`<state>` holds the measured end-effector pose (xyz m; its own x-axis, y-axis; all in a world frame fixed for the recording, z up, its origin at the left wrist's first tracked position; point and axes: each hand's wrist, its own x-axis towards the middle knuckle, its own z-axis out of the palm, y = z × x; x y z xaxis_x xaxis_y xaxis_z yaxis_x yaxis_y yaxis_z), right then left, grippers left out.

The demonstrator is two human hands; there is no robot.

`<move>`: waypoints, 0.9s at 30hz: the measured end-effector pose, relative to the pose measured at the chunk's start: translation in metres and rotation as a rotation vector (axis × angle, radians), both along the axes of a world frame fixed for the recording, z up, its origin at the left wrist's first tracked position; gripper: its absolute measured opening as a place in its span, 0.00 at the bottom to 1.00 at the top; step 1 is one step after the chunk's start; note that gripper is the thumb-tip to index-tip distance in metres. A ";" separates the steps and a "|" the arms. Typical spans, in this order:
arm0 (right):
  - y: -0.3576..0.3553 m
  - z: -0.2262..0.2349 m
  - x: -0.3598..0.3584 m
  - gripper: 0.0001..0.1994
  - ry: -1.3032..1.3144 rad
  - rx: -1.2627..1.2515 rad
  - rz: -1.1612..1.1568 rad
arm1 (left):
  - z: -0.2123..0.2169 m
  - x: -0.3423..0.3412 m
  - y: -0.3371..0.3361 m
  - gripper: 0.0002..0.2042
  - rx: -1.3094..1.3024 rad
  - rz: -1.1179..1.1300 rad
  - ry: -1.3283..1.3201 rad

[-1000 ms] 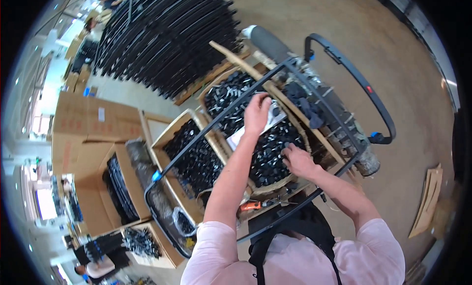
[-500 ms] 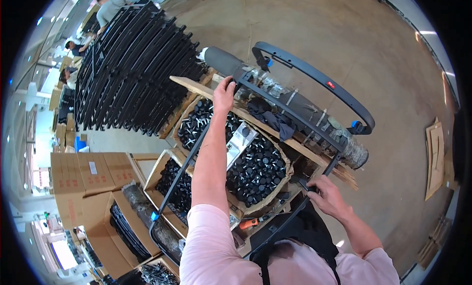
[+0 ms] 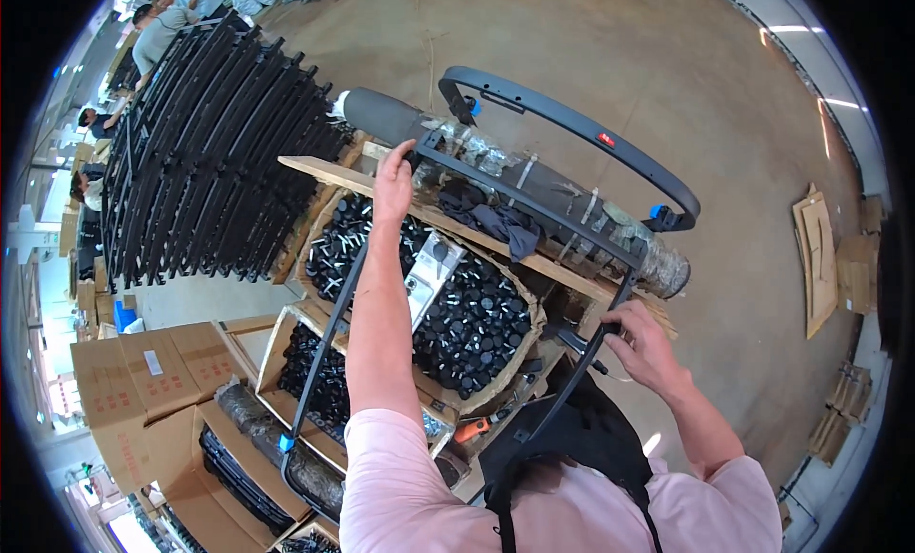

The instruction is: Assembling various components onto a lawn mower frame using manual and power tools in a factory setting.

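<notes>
**Both hands on the black frame, arms now spread wide**

At nine o'clock stand brown cardboard cartons (image 3: 133,381) and, above them toward eleven o'clock, a rack of black curved metal bars (image 3: 205,153). Just right of these, the left hand (image 3: 393,179) has stretched out from the box to the far corner of the black tubular metal frame (image 3: 334,324), fingers wrapped around the tube there. Beneath that arm sits an open cardboard box of small black round parts (image 3: 477,324), with a flat silver metal piece (image 3: 431,272) lying on top. Behind it, a wooden surface (image 3: 334,174) carries a wrapped dark roll (image 3: 534,186) and a black curved hoop bar (image 3: 581,129). At four o'clock the right hand (image 3: 643,348) has dropped to the near corner, closed around the tube. With both ends gripped, the frame looks under full control, lying across the box.
</notes>
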<state>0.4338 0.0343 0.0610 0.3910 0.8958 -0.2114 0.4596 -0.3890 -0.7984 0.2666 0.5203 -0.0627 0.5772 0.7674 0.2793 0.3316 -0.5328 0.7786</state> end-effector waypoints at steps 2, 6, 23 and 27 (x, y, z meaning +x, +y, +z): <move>-0.003 0.005 0.006 0.14 -0.029 -0.034 -0.023 | 0.008 0.015 -0.011 0.15 -0.153 0.086 0.077; -0.001 -0.001 0.025 0.15 -0.116 0.022 -0.096 | -0.019 0.002 0.015 0.16 0.069 0.030 -0.023; 0.018 -0.023 0.060 0.15 -0.486 -0.102 0.014 | -0.004 0.018 0.002 0.14 -0.378 0.243 -0.067; 0.030 -0.016 0.055 0.16 -0.593 -0.284 0.008 | -0.015 0.011 0.007 0.16 -0.202 0.247 0.000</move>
<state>0.4892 0.0639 0.0448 0.5073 0.8404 -0.1906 0.7942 -0.5418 -0.2753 0.2774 0.5276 -0.0775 0.3669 0.9241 0.1069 0.4316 -0.2709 0.8604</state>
